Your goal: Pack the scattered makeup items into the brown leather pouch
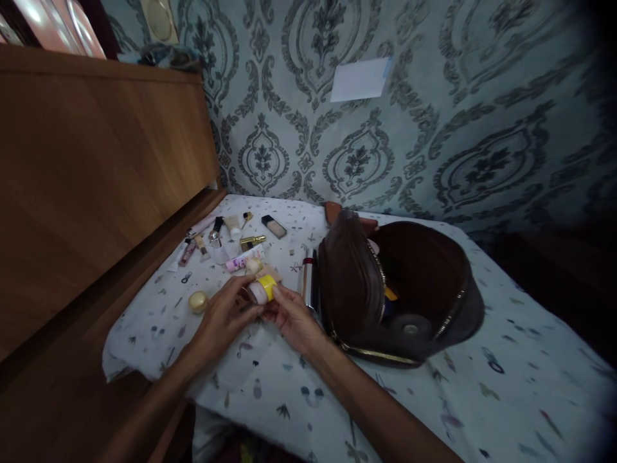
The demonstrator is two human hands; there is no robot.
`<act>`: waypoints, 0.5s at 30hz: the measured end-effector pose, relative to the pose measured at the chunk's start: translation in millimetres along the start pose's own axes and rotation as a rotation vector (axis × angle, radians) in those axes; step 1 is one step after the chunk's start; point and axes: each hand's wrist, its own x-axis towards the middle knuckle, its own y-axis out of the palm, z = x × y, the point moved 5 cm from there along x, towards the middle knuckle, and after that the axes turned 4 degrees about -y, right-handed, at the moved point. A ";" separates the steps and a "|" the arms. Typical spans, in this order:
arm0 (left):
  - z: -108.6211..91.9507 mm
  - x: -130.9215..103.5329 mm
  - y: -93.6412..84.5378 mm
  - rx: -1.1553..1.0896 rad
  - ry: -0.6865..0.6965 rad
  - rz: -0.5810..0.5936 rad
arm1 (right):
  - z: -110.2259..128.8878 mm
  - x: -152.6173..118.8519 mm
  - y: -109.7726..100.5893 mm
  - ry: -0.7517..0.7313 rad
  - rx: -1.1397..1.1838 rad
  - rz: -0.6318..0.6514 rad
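Note:
Both my hands hold a small jar [263, 290] with a yellow label and a pale end, above the patterned white cloth. My left hand [225, 318] wraps its left end, and my right hand [294, 316] grips its right side with the fingertips. A round gold-coloured container [197, 301] lies left of my left hand. Beyond the jar are a pink and white tube [245, 258], a gold tube [253, 240] and several other small cosmetics. To the right stands a dark brown bag [357, 283], unzipped, with a silver cylinder [309, 276] beside it.
A wooden cabinet [106, 141] rises on the left. The patterned wall [289, 103] runs behind the cloth-covered surface [482, 399]. A bottle with a black cap [274, 226] lies near the back, and an orange-brown item [332, 211] sits behind the bag.

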 end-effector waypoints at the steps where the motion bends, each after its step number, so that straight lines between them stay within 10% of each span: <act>1: -0.4 -0.2 0.4 -0.008 0.002 -0.005 | 0.0 0.0 0.3 0.004 0.014 0.004; 9: -2.3 1.8 2.6 -0.128 -0.062 -0.007 | 3.2 0.7 2.5 -0.033 0.033 -0.007; 15: 14.3 -5.0 20.3 -0.251 -0.133 0.094 | 48.3 -16.0 19.5 -0.256 -0.403 0.103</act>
